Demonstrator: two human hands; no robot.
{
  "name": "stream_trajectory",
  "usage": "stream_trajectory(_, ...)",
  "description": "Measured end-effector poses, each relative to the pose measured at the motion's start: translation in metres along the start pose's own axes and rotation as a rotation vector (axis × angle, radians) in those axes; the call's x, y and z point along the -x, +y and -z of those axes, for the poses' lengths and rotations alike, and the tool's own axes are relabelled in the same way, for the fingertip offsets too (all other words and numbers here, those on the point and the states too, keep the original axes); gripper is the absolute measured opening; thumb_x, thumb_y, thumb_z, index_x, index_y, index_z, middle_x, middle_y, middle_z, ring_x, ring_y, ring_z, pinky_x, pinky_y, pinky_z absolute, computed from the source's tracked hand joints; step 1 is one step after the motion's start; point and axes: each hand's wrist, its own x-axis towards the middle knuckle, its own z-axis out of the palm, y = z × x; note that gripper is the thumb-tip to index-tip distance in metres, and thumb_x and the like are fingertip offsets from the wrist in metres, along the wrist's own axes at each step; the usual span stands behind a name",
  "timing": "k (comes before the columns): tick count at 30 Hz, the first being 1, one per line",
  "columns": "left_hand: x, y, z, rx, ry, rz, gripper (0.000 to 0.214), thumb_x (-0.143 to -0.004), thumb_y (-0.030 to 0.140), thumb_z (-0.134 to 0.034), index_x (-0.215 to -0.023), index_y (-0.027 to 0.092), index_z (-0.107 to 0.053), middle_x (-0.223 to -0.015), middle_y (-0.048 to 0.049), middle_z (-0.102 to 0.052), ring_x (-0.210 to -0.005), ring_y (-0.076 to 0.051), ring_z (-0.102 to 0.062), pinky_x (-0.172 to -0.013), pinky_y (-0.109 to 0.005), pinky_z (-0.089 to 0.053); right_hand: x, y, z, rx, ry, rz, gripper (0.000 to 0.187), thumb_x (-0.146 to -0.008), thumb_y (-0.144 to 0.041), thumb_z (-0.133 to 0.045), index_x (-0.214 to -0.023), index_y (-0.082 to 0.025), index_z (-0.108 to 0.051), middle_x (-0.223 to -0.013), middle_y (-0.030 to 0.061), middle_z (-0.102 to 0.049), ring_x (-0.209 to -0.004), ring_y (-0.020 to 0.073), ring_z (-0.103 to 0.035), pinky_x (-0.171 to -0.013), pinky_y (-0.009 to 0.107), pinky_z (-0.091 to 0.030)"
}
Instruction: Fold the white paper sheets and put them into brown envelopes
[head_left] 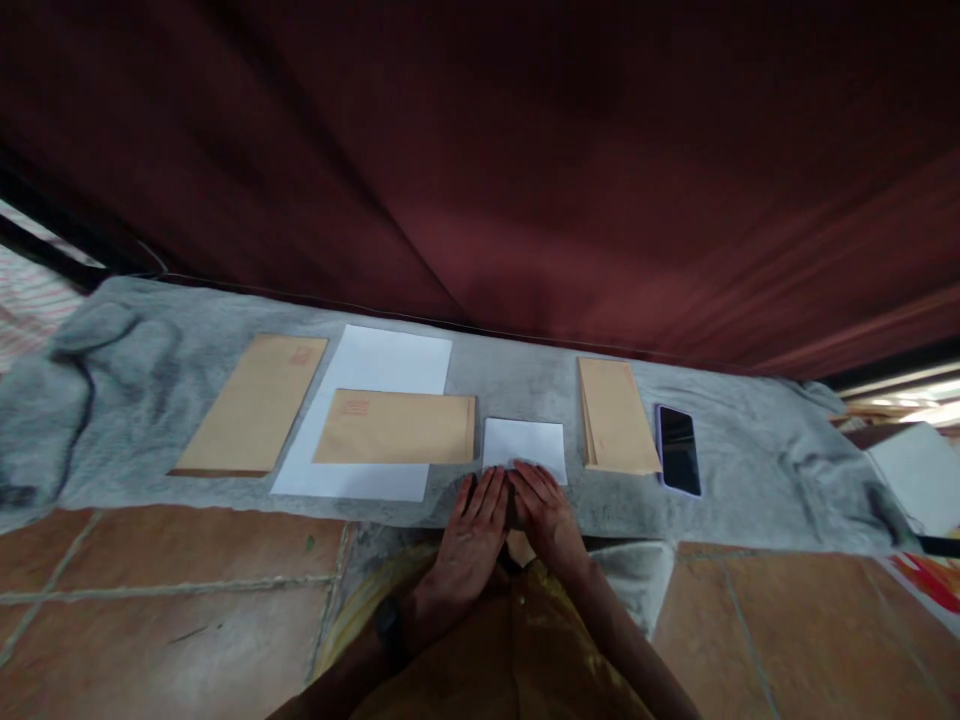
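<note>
A folded white paper (pixel 523 443) lies on the grey cloth in front of me. My left hand (pixel 474 530) rests flat with its fingertips at the paper's near left edge. My right hand (pixel 546 510) lies flat on its near edge, fingers stretched out. Both hands are open, their fingertips close together. Just left is a brown envelope (pixel 397 428) with red print, lying across a large white sheet (pixel 390 355). Farther left lies a wider brown envelope (pixel 251 405). A small stack of brown envelopes (pixel 616 415) is to the right of the paper.
A phone (pixel 679 450) in a purple case lies right of the envelope stack. Grey cloth (pixel 765 460) covers the long narrow surface. A dark red curtain (pixel 525 180) hangs behind it. Tiled floor (pixel 187 570) shows in front. A white box-like object (pixel 919 475) stands at far right.
</note>
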Motion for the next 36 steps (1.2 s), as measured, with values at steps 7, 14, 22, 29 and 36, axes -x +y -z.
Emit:
stream_trajectory(7, 0.004, -0.003, 0.002, 0.013, 0.011, 0.032, 0.063, -0.092, 0.020, -0.047, -0.153, 0.010, -0.037, -0.162, -0.0151, -0.035, -0.151, -0.027, -0.029, -0.124, -0.048, -0.027, 0.010, 0.001, 0.010, -0.009, -0.058, -0.009, 0.047, -0.098, -0.014, -0.043, -0.144, -0.017, -0.051, -0.148, 0.0117, -0.054, -0.141, 0.0231, -0.046, -0.119, 0.049, -0.038)
stream_trajectory(14, 0.008, -0.010, 0.007, 0.037, 0.053, 0.035, 0.064, -0.093, 0.021, -0.049, -0.155, 0.011, -0.035, -0.160, -0.0153, -0.038, -0.150, -0.026, -0.032, -0.122, -0.043, -0.032, 0.021, 0.018, 0.019, -0.040, -0.049, -0.001, 0.049, -0.097, -0.012, -0.042, -0.145, -0.019, -0.049, -0.149, 0.0113, -0.053, -0.141, 0.0224, -0.046, -0.119, 0.049, -0.038)
stream_trajectory(22, 0.008, -0.013, 0.007, 0.025, 0.058, 0.019, 0.064, -0.092, 0.022, -0.048, -0.154, 0.008, -0.035, -0.160, -0.0171, -0.037, -0.150, -0.028, -0.033, -0.122, -0.045, -0.033, 0.035, 0.033, 0.024, -0.048, 0.003, -0.054, 0.047, -0.099, -0.014, -0.042, -0.146, -0.020, -0.048, -0.148, 0.0117, -0.054, -0.140, 0.0226, -0.048, -0.116, 0.050, -0.041)
stream_trajectory(29, 0.003, -0.009, 0.004, -0.018, 0.074, 0.008, 0.061, -0.093, 0.022, -0.049, -0.150, 0.005, -0.040, -0.158, -0.0201, -0.039, -0.149, -0.031, -0.035, -0.122, -0.049, -0.031, 0.041, 0.033, 0.025, -0.015, 0.054, -0.105, 0.046, -0.100, -0.016, -0.043, -0.146, -0.021, -0.048, -0.147, 0.0116, -0.056, -0.139, 0.0235, -0.049, -0.115, 0.052, -0.043)
stream_trajectory(36, -0.003, 0.009, 0.003, 0.027, 0.055, 0.021, 0.066, -0.095, 0.033, -0.053, -0.152, 0.004, -0.037, -0.158, -0.0205, -0.039, -0.148, -0.030, -0.036, -0.121, -0.045, -0.035, 0.045, 0.028, 0.021, 0.019, 0.052, -0.134, 0.049, -0.100, -0.012, -0.040, -0.148, -0.020, -0.045, -0.151, 0.0101, -0.051, -0.143, 0.0228, -0.043, -0.118, 0.051, -0.037)
